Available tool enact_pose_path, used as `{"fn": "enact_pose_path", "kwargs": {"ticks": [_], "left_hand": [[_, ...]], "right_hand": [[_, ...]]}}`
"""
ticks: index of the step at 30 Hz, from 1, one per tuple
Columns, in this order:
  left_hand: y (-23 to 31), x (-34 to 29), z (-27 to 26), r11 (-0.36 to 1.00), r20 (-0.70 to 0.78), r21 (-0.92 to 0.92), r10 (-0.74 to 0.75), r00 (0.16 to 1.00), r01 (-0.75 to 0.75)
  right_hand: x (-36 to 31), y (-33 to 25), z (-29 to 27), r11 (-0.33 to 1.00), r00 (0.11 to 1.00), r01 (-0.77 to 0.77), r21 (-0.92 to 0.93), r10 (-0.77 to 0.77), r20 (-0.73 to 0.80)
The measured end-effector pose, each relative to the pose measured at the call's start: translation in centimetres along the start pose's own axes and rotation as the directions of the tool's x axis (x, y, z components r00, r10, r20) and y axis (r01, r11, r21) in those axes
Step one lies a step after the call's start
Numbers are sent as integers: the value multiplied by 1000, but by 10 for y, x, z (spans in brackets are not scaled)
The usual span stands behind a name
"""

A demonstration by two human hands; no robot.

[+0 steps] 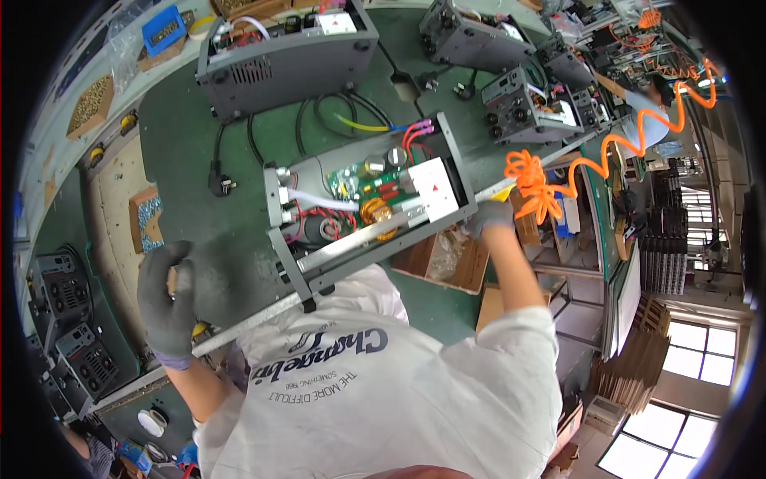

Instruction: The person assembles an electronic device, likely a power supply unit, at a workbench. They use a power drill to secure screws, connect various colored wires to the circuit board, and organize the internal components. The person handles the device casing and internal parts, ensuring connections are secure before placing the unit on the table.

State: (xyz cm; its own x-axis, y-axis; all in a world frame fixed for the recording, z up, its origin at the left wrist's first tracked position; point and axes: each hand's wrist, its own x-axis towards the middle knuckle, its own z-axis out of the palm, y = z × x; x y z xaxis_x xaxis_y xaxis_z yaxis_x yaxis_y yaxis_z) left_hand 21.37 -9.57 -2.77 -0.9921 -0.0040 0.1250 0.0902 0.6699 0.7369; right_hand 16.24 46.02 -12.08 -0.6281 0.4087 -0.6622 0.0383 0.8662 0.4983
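An open grey metal housing (383, 243) lies on the green bench mat in front of me. Inside it show a green circuit board (345, 182), a copper-wound coil (377, 212), red wires and a white plate with a red mark (432, 190). My right hand (490, 217), in a grey glove, is closed beside the housing's right end. Something yellow (502, 194) shows just above that hand; its grip is partly hidden. My left hand (166, 299), also gloved, hovers near the bench's front edge, fingers loosely bent and apart, with nothing visible in them.
An orange coiled hose (533, 185) hangs close to my right hand. More grey units (287, 68) stand at the back, with black plugs and cables (219, 182) on the mat. Small trays of screws (146, 219) lie at left. A cardboard box (447, 263) sits below the housing's right side.
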Motion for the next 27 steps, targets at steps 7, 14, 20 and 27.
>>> {"fn": "enact_pose_path", "kwargs": {"ticks": [7,14,20,27], "left_hand": [[-179,-76,61,745,-312,255,-540,782,616],[-159,-65,56,849,-225,190,-451,863,493],[-151,-60,50,845,-157,195,-474,866,498],[-148,-52,60,878,-40,187,-442,896,441]], "right_hand": [[-58,-128,71,863,897,439,252,-436,-70],[-94,-189,22,755,755,653,53,-655,37],[-104,-213,11,617,612,785,-56,-786,-85],[-129,-264,8,679,688,723,-129,-689,230]]}}
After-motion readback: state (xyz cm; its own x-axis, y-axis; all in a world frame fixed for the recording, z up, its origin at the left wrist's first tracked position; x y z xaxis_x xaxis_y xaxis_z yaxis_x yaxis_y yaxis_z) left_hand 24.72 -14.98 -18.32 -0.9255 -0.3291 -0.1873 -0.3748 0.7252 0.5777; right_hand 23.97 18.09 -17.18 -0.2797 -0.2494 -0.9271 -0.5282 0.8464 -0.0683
